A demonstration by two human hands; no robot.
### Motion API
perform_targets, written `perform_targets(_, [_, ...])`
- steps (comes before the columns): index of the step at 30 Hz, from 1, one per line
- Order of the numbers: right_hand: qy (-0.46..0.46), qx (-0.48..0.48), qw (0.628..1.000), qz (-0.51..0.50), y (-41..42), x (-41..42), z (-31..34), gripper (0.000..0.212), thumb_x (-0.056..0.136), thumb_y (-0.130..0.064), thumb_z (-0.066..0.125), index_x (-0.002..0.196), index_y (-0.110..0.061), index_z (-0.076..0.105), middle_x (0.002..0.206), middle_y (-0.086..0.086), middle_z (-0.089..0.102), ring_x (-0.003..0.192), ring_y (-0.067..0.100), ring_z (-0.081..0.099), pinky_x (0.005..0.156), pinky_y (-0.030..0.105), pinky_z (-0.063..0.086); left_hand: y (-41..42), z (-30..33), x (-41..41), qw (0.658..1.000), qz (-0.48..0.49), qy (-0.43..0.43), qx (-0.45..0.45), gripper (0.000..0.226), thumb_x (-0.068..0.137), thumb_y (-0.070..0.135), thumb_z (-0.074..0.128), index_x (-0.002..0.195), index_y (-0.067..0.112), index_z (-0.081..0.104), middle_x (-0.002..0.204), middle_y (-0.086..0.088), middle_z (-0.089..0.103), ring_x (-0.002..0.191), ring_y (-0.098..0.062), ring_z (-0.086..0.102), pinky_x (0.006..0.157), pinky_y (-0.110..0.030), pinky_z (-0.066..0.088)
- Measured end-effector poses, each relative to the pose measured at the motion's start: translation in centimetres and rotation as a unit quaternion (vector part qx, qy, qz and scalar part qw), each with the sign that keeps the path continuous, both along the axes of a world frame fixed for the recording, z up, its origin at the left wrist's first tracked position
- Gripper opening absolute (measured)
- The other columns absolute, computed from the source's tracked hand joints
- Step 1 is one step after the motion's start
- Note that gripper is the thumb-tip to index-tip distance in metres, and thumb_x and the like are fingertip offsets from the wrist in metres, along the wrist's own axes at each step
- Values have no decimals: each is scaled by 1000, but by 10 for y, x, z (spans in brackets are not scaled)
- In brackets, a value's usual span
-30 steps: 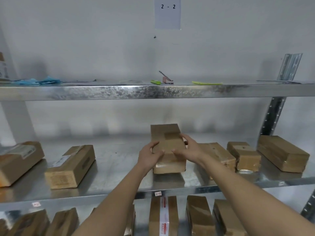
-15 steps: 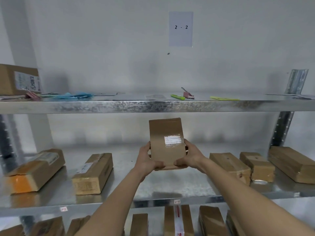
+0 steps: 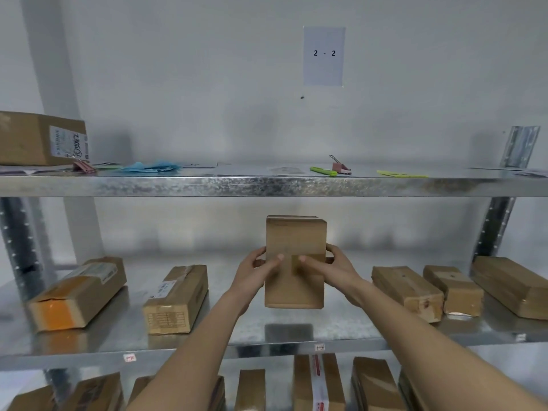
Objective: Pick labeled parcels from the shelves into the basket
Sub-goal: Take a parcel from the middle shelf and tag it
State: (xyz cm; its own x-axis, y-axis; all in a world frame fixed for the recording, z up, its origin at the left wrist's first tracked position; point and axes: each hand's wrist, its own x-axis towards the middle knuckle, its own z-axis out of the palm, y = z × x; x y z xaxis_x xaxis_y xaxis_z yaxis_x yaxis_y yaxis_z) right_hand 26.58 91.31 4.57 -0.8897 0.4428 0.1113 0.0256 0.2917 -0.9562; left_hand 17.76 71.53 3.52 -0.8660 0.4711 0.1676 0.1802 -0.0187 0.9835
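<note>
Since half a second ago: parcel (image 3: 295,280) turned in my grip; the white label patch that faced me no longer shows, only plain brown card and a strip of tape.
Parcel: upright, lifted clear of the middle shelf (image 3: 296,333), its dark reflection on the metal just below it.
Left hand (image 3: 254,275): clasps the parcel's left edge, thumb across the front, fingers wrapped behind.
Right hand (image 3: 333,272): clasps the right edge, thumb on the tape strip, fingers curled round the back.
Middle shelf, left of the parcel: a labelled box (image 3: 176,298) near, and an orange-ended box (image 3: 78,292) farther out.
Middle shelf, right of the parcel: three brown boxes (image 3: 407,292) side by side, lying flat.
Upper shelf (image 3: 267,185), above the parcel: a large labelled carton (image 3: 43,137) at far left, blue sheets (image 3: 151,166), a green marker (image 3: 323,171), a pink binder clip (image 3: 341,167).
Wall behind: paper sign (image 3: 324,56) reading 2 - 2.
Lower shelf, beneath the parcel: more boxes (image 3: 318,384) standing in a row, one with red-and-white tape.
Basket: out of frame.
</note>
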Motion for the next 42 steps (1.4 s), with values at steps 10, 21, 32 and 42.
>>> perform_targets(10, [-44, -85, 995, -28, -17, -5, 13, 80, 84, -79, 55, 131, -17, 34, 129, 3, 47, 120, 25, 53, 92, 43, 50, -6, 5, -2, 999, 34, -24, 20, 69, 74, 74, 63, 116, 19, 57, 114, 3, 61, 106, -17, 61, 95, -39, 53])
perform_targets(21, [-32, 7, 998, 47, 0, -7, 14, 93, 85, -29, 81, 157, -39, 23, 127, 4, 62, 112, 17, 63, 92, 31, 48, -20, -4, -15, 1000, 25, -2, -9, 80, 82, 16, 79, 149, 29, 37, 99, -13, 72, 94, -22, 70, 90, -39, 57])
perform_targets(32, [-9, 54, 996, 78, 2, -13, -24, 102, 69, -5, 91, 144, -38, 29, 129, 7, 54, 120, 24, 57, 89, 35, 59, -16, -17, -12, 999, 31, -11, 3, 64, 77, 38, 83, 128, 43, 45, 119, 2, 59, 106, -17, 61, 76, -32, 57])
perform_targets(42, [-57, 1, 996, 64, 4, -24, -47, 62, 95, -46, 67, 135, -24, 26, 123, 4, 57, 109, 15, 61, 87, 30, 54, -3, -47, -20, 996, 60, -21, -66, 53, 85, 50, 70, 130, 32, 46, 115, -6, 65, 104, -19, 64, 93, -45, 55])
